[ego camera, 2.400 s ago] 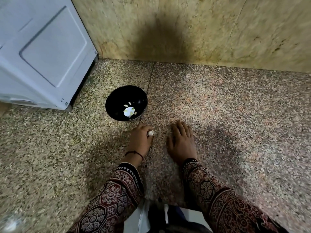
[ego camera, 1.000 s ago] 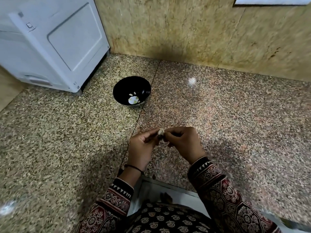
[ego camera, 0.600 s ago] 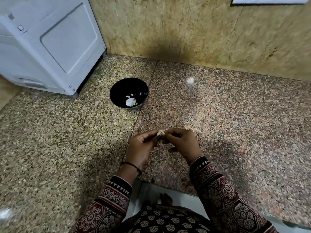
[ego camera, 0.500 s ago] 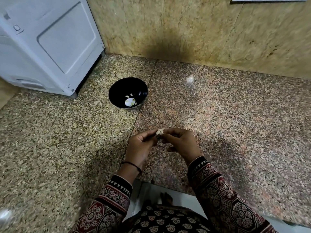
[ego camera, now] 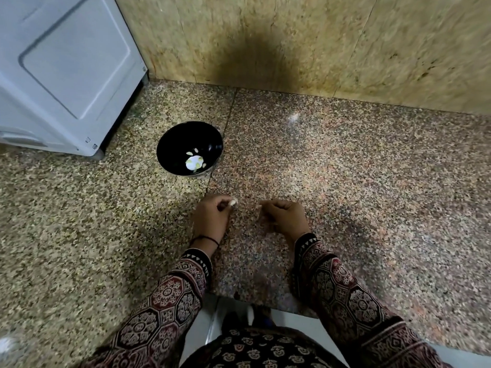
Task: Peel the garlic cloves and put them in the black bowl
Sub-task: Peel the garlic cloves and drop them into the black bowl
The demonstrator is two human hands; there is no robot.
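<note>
**Hands parting, clove nearly ready for the bowl**

The left hand (ego camera: 212,217) is pinching a garlic clove (ego camera: 233,201) at its fingertips, low over the worktop (ego camera: 345,195). The right hand (ego camera: 285,217) is curling its fingers just to the right; I cannot tell whether it is holding any skin. Half a second ago both hands were meeting on the clove; now they are apart. Peeling is probably ending. Next, the clove is needing a short carry far-left into the black bowl (ego camera: 170,144).

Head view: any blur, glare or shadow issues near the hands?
Head view: mild motion blur, strongest on the beige stone wall, which carries a dark shadow. Head view: one small glare spot on the speckled granite floor. Head view: round black bowl and pale garlic clove in the left hand read clearly.
</note>
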